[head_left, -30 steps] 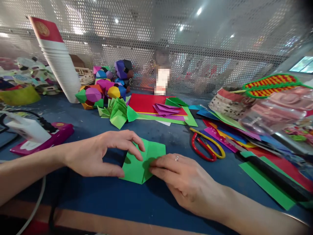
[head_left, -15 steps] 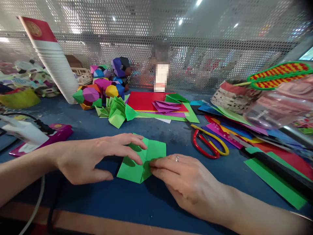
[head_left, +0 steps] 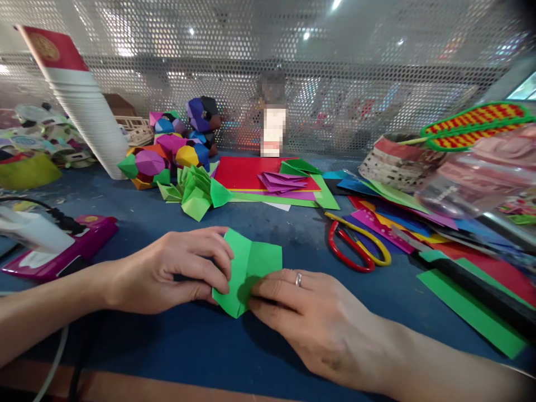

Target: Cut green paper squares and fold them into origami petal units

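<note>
A partly folded green paper (head_left: 251, 268) lies on the blue table (head_left: 188, 346) in front of me. My left hand (head_left: 176, 271) grips its left flap, with the fingers curled over the raised edge. My right hand (head_left: 318, 318), with a ring on one finger, presses its fingertips flat on the paper's lower right part. Part of the sheet is hidden under both hands.
Red and yellow scissors (head_left: 355, 245) lie right of the paper. Coloured sheets (head_left: 268, 181) and folded green pieces (head_left: 195, 192) sit behind, with paper balls (head_left: 167, 153) and a cup stack (head_left: 84, 106). A pink device (head_left: 58, 254) is at left, a mesh wall behind.
My left hand has closed on the paper's left side and lifted that flap up and over toward the right. My right hand stays pressed on the paper.
</note>
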A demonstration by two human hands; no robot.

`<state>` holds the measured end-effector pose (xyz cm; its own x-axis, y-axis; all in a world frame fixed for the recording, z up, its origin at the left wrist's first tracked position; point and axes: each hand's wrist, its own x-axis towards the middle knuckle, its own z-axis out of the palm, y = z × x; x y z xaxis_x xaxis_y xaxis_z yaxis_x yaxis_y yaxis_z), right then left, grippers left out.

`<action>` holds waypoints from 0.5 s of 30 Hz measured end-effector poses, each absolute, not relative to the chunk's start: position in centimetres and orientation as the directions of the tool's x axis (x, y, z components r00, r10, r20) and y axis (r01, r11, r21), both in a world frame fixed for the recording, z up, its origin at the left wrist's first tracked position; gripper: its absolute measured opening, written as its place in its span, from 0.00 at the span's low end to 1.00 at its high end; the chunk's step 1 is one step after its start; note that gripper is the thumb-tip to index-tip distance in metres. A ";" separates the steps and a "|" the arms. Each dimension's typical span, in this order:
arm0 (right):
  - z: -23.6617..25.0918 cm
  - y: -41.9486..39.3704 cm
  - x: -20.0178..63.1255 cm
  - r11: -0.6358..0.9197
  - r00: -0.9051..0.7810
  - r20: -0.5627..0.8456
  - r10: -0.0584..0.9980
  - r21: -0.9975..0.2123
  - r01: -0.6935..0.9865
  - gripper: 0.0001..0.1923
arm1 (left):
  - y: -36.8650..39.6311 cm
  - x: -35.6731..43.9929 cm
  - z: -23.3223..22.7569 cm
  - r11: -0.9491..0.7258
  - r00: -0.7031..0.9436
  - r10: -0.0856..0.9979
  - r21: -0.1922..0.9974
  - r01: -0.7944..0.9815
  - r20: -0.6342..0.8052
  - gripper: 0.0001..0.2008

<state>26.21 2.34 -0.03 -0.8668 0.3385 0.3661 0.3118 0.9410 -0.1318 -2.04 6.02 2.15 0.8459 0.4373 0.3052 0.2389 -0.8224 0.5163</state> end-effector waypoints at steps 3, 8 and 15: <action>0.1 2.3 26.2 0.947 -0.888 0.333 0.318 -0.147 0.284 0.17 | 5.8 -1.6 1.6 -0.783 0.828 0.470 0.577 0.231 0.305 0.09; 0.0 2.4 26.1 0.951 -0.901 0.312 0.301 -0.164 0.261 0.18 | 5.4 -0.8 1.1 -0.715 0.774 0.553 0.653 0.250 0.309 0.05; 0.2 2.3 26.1 0.950 -0.902 0.310 0.299 -0.186 0.251 0.17 | 4.7 0.5 0.6 -0.621 0.661 0.700 0.688 0.375 0.271 0.04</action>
<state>26.13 2.34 0.20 -0.9024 0.2990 0.3102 0.2508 0.9500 -0.1860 0.53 4.69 0.55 0.6608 0.6998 0.2713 0.3751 -0.6210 0.6883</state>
